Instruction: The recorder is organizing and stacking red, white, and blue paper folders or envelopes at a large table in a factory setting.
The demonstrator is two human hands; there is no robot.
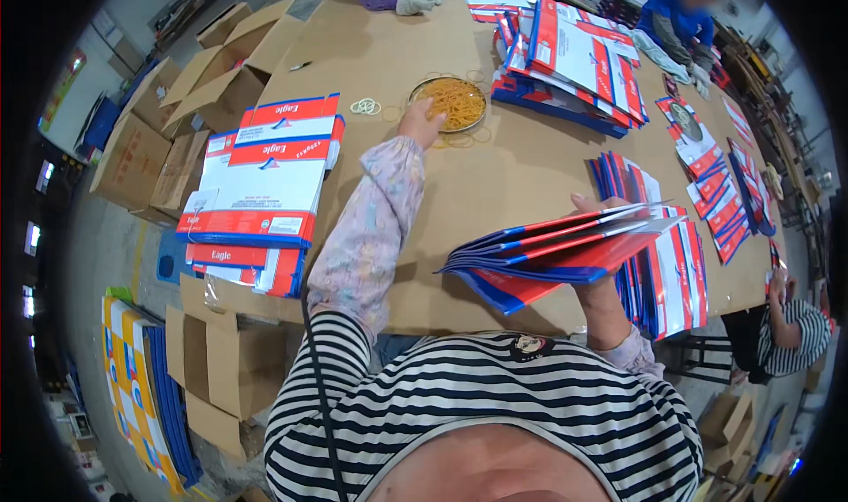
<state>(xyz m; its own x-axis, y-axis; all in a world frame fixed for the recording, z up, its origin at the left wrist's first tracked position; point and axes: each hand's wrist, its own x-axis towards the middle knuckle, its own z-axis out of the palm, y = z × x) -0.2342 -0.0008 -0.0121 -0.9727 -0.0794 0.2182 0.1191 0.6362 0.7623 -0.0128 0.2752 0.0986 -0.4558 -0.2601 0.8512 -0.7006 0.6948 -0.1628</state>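
Observation:
My left hand (422,124) reaches to the left rim of a round metal tray (484,116), with thumb and fingers apart and nothing visible between them. Thin yellow-orange rubber bands (458,103) fill the tray, and a few loose ones lie around it. Near the table's front edge, my right hand (601,297) grips a bundle of flat printed cartons (539,253) in red, white and blue. The bundle is tilted and its layers fan apart, with fingers showing at its far side. Beside it, more such cartons (685,268) lie in a fanned row.
A stack of cartons (256,180) stands at the table's left, another (583,60) at the far right. White bands (365,106) and a small knife (301,66) lie on the brown table (389,34). Open boxes (132,162) stand left. Co-workers sit around, one gloved hand (415,4) opposite.

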